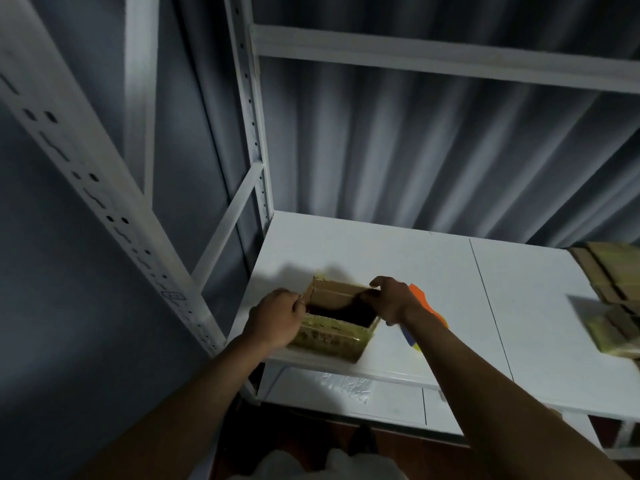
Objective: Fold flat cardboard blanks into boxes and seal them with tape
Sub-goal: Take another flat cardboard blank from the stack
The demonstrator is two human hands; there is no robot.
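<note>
Holding: my left hand (273,318) and my right hand (391,299) both have a grip on one small cardboard box (337,323), standing open-topped near the front left corner of the white shelf (450,282).
Left grip: fingers curled over the box's left edge, pinching the upright flap (309,292) there.
Right grip: fingers hooked over the far right rim, thumb down inside the opening, clamped on the wall of the box.
Box material: plain brown corrugated card on the inside, a yellowish-green printed skin on the outside; the print is too blurred to read.
Box shape: rectangular, walls upright, top flaps not closed.
Box contents: the inside is dark, and I cannot tell if anything lies in it.
Shelf surface: smooth, matt white board with a thin dark seam running front to back, right of the box.
Under my right wrist: an orange, yellow and blue object (424,313), mostly hidden by my arm; I cannot tell what it is.
Far right: a stack of flat blanks (613,292) in the same yellowish-green and brown, well apart from the box, lying on the shelf edge of the view.
Frame: white perforated metal uprights (252,133) at the left.
Behind: grey pleated curtain (415,150).
</note>
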